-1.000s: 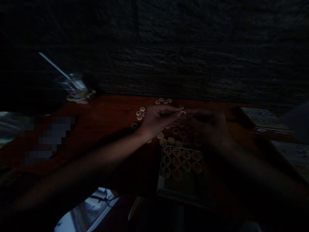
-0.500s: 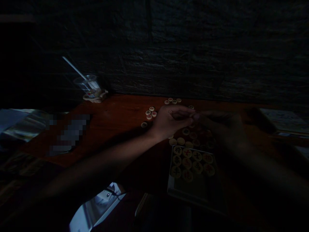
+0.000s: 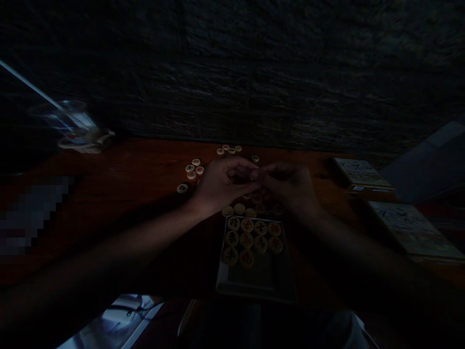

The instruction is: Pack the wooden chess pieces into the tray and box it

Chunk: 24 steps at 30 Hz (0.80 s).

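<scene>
Ten game pieces [image 3: 247,240] are lying in the box [image 3: 250,279] at six o'clock. Left hand [image 3: 221,186] and right hand [image 3: 295,188] are meeting, fingers curled, contents unclear. Packing is seemingly proceeding; row three is probably needing another.

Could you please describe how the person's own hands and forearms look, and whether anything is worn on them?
The left hand and right hand are ungloved. The left forearm and right forearm show no sleeve where they can be made out. I see no watch or bracelet, but the picture is too dark to rule out small items.
</scene>
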Available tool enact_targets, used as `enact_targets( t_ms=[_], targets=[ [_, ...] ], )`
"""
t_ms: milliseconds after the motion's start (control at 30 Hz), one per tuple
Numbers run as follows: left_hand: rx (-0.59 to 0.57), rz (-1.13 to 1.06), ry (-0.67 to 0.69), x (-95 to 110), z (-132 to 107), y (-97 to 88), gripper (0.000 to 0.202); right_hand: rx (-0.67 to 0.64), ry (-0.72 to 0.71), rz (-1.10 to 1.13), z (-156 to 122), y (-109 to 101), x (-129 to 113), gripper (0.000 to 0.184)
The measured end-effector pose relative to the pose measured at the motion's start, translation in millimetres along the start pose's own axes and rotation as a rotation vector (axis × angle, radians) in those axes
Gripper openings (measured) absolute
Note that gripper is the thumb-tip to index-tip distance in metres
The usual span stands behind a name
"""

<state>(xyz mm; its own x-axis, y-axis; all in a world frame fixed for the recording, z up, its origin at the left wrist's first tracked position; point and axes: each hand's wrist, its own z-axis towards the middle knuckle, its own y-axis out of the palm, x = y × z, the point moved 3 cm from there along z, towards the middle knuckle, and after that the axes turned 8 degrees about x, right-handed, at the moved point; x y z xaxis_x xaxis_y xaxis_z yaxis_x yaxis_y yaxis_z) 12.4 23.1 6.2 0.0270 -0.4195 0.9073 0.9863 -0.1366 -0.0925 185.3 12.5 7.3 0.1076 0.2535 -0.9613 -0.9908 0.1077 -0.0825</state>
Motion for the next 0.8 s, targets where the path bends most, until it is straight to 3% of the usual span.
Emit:
enact_targets(
  t_ms=[167, 800],
  targets=[
    [0.0, -0.037, -0.009, -2, 2, -0.9, 0.028, -0.039, 0.051, 0.05, 1, 1, 1, 0.038],
    [0.104, -0.292, -0.259, -9, 3, -3.5, 0.031, -0.083, -0.072, 0.071, 4, -1, 4, 0.039]
  ],
)
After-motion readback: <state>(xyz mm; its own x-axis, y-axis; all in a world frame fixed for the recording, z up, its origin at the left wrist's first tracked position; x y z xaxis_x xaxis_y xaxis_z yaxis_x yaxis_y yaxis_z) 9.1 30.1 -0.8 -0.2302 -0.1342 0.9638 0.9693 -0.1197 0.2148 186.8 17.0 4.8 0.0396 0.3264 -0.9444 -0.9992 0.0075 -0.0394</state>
